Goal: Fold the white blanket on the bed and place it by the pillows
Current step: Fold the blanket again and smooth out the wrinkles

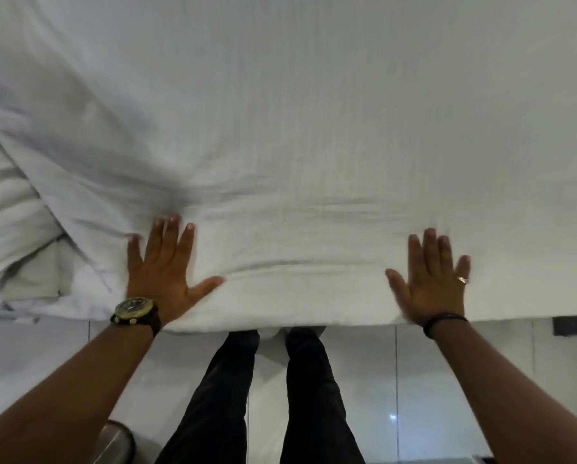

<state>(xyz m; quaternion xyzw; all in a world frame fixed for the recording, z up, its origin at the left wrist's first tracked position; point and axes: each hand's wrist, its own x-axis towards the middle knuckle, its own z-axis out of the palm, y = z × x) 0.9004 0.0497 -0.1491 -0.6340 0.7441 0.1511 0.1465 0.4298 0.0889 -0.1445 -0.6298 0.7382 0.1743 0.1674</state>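
Blanket [314, 162] lies flat under both palms — left hand [166, 272], right hand [434, 283].

This is a bedroom, perhaps in a hotel: a wide bed covered in plain white ribbed cotton bedding [314, 112] stretches away beyond the fingertips, with rumpled white folds of linen [16, 209] bunched out past the left little finger. Behind the wrists, below the mattress edge, lies a glossy floor of large white tiles [414, 380], and a rounded silvery metal bin [118, 443] stands beneath the left forearm.
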